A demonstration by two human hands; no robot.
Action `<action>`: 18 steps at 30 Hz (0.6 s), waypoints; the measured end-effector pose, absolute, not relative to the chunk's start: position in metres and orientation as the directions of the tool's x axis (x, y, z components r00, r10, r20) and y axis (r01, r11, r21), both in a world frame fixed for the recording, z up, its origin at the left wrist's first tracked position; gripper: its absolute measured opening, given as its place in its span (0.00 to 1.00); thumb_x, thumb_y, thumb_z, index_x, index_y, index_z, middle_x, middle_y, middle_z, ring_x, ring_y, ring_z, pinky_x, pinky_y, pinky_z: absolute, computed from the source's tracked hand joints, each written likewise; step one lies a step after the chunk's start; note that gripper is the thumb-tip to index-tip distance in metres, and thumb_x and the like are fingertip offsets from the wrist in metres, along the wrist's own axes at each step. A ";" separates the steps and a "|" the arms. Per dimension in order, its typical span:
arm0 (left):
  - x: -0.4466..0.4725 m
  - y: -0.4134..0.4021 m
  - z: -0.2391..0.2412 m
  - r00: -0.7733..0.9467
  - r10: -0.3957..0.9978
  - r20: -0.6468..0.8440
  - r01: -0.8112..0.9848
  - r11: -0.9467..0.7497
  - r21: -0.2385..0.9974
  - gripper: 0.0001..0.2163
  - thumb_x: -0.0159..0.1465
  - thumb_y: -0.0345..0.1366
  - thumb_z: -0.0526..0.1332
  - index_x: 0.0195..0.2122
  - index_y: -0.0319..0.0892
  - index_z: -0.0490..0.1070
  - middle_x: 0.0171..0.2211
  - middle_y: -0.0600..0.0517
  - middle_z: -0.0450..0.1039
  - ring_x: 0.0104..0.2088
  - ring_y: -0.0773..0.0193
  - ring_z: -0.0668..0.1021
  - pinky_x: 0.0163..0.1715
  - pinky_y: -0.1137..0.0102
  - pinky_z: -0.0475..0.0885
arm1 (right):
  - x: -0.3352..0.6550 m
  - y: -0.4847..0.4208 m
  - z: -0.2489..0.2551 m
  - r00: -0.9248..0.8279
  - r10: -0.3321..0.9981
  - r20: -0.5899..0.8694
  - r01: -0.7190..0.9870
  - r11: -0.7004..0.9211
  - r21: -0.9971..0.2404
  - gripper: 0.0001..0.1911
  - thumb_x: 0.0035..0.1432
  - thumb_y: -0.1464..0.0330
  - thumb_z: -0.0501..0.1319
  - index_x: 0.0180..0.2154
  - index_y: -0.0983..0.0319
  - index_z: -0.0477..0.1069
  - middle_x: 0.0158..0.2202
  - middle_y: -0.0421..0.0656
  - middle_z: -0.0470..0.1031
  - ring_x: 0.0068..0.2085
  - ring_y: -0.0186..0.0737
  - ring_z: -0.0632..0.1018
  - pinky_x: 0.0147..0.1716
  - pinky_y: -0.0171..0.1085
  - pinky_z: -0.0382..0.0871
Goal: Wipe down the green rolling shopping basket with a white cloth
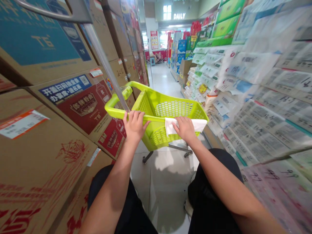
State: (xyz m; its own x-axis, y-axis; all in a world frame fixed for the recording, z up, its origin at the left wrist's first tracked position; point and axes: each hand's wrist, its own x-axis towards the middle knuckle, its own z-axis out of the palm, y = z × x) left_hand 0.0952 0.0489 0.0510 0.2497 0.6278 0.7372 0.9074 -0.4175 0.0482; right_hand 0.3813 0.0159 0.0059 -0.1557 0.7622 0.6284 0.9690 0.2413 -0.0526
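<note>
A lime-green shopping cart (156, 97) with perforated basket walls stands before me, side-on. My left hand (135, 125) is closed over its near rim, close to the metal pole, fingers hooked over the top. Farther along the same rim, a white cloth (201, 125) is draped over the edge and hangs down outside the basket. My right hand (186, 129) grips the cloth against the rim, with its fingertips partly hidden behind the edge. The grey handle (58, 14) and its pole (104, 58) lean at upper left.
Stacked cardboard cartons (83, 104) rise close on the left. Packs of tissue paper (258, 117) are piled on the right. My knees flank the cart's near side. The tiled aisle floor (161, 78) runs ahead past a blue stool (152, 61).
</note>
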 end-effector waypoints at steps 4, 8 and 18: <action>0.097 0.052 0.049 0.244 0.616 0.749 0.912 -0.408 0.038 0.19 0.68 0.47 0.64 0.57 0.44 0.73 0.55 0.41 0.77 0.63 0.42 0.71 0.72 0.47 0.47 | 0.414 0.015 -0.001 -0.087 0.754 0.651 0.988 0.148 -0.040 0.26 0.73 0.49 0.53 0.49 0.64 0.76 0.44 0.54 0.79 0.48 0.55 0.73 0.50 0.46 0.60; 0.103 0.051 0.047 0.227 0.608 0.761 0.914 -0.402 0.049 0.18 0.68 0.44 0.64 0.56 0.45 0.73 0.56 0.42 0.77 0.63 0.43 0.71 0.72 0.46 0.47 | 0.411 0.023 0.006 -0.083 0.810 0.580 0.988 0.142 -0.056 0.26 0.72 0.47 0.54 0.46 0.63 0.76 0.42 0.51 0.80 0.45 0.52 0.75 0.45 0.44 0.58; 0.102 0.037 0.051 0.221 0.603 0.767 0.905 -0.419 0.068 0.17 0.66 0.39 0.66 0.55 0.46 0.73 0.54 0.42 0.78 0.62 0.41 0.73 0.70 0.44 0.52 | 0.309 0.030 0.018 -0.106 0.735 0.669 0.963 0.243 -0.114 0.28 0.72 0.44 0.50 0.42 0.60 0.74 0.39 0.47 0.80 0.43 0.48 0.76 0.42 0.43 0.56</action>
State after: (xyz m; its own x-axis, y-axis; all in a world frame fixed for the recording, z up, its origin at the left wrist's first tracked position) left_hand 0.1019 0.0372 0.0514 0.2213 0.6026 0.7668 0.9054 -0.4191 0.0681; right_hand 0.3086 0.0296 0.0177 -0.1061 0.7355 0.6692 0.9634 0.2426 -0.1139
